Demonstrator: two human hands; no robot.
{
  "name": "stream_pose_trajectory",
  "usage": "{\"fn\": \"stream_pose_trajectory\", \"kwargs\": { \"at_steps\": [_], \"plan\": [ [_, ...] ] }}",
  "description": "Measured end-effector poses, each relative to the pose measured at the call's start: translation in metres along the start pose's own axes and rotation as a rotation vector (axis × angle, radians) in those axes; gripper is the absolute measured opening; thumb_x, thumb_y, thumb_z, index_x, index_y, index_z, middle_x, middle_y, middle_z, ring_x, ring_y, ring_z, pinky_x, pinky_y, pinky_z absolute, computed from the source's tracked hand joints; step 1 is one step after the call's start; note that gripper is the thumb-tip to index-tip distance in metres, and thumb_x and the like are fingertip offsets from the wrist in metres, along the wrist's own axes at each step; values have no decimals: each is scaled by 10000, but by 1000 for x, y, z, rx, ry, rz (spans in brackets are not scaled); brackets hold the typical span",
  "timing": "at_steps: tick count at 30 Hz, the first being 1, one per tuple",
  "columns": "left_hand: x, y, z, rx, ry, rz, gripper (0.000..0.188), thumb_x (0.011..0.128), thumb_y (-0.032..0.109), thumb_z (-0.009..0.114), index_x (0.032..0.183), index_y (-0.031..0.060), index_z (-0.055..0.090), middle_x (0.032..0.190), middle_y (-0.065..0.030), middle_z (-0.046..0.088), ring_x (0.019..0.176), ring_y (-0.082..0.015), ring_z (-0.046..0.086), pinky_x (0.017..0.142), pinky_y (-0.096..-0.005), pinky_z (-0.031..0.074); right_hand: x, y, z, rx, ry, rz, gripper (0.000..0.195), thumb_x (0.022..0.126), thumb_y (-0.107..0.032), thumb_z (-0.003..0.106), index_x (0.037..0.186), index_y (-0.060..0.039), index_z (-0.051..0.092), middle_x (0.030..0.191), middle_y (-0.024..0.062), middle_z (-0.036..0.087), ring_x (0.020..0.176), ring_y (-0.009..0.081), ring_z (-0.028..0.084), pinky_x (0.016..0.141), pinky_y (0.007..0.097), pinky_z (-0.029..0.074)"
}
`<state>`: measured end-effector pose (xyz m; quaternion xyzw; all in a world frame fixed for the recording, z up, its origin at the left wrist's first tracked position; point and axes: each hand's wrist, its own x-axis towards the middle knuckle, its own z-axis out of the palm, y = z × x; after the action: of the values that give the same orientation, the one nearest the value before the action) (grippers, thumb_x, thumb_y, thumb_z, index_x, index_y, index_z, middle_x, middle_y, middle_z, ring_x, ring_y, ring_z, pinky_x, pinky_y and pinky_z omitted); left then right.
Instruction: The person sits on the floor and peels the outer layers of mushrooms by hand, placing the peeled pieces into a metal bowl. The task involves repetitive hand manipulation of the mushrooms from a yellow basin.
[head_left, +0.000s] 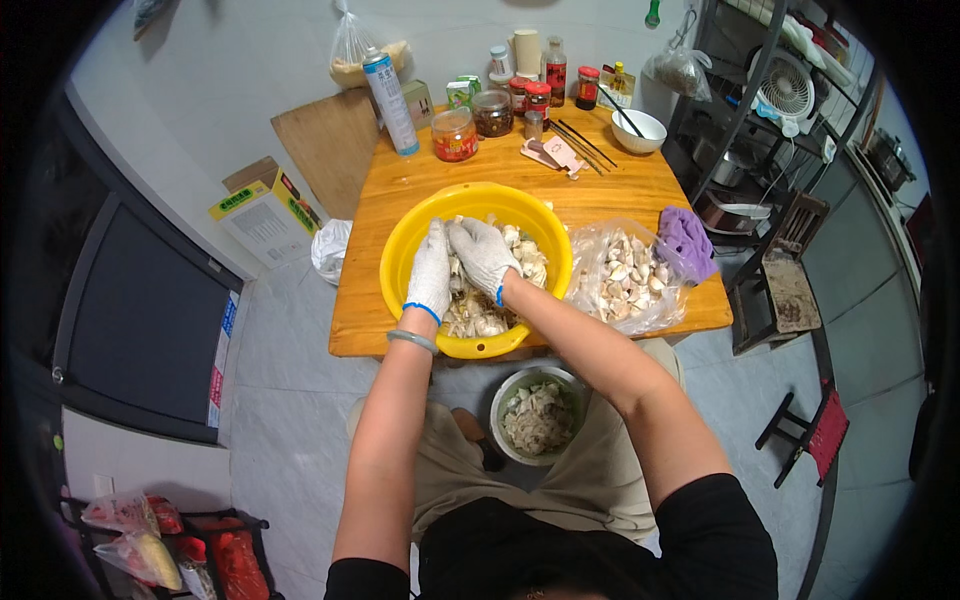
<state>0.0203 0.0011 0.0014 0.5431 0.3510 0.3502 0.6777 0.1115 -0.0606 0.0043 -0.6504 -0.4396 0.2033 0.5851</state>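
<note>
Both my hands wear pale knitted gloves with blue cuffs and are inside a yellow plastic basin (403, 208) on the wooden table. My left hand (432, 266) is at the basin's left part, its fingers pointing away from me. My right hand (481, 253) bends in beside it, fingertips close to the left ones; whether something small is held between them cannot be seen. Garlic bulbs and papery skins (480, 319) lie below and around the hands. Right of the basin, a clear plastic bag (590, 300) holds loose garlic cloves (632, 274).
A metal bowl (498, 420) of garlic skins stands between my legs. A purple cloth (686, 244) lies at the table's right. Jars, a spray can (390, 101), chopsticks (587, 142) and a white bowl (638, 133) stand or lie towards the back. A red-seated stool (827, 431) is right.
</note>
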Motion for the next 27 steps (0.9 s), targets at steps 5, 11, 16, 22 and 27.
{"fn": "stream_pose_trajectory", "kwargs": {
  "at_steps": [5,11,16,22,27],
  "plan": [
    [-17,17,2,410,22,122,499,1011,433,422,1163,-21,561,1056,-165,631,970,-238,597,855,-343,465,6,5,-12,-39,-125,105,439,964,-348,496,1080,53,631,893,137,670,836,166,615,768,303,486],
    [-19,10,5,466,42,219,414,1001,396,428,1058,16,582,904,-193,649,849,-293,626,778,-387,486,6,12,-17,296,-363,188,419,956,-305,504,1213,18,574,955,79,654,782,133,605,665,279,493],
    [-7,-1,-6,541,9,341,417,998,382,431,1082,0,578,980,-188,655,928,-311,618,827,-402,474,-2,3,-13,167,-258,54,414,938,-243,508,1258,19,530,979,125,662,837,188,625,780,306,504],
    [11,-18,-13,204,63,15,501,1010,388,394,1220,-35,560,1137,-197,627,1042,-299,592,886,-386,457,-13,-13,-8,-244,-129,-33,400,868,-108,474,1245,10,532,1120,248,639,1093,371,602,945,401,456],
    [12,-16,-9,86,51,43,479,1005,433,399,1160,27,601,1050,-103,633,906,-195,612,727,-319,491,-1,0,-13,-35,-161,-28,408,876,-102,471,1251,24,569,1145,200,654,1070,314,615,956,368,451]
  ]
}}
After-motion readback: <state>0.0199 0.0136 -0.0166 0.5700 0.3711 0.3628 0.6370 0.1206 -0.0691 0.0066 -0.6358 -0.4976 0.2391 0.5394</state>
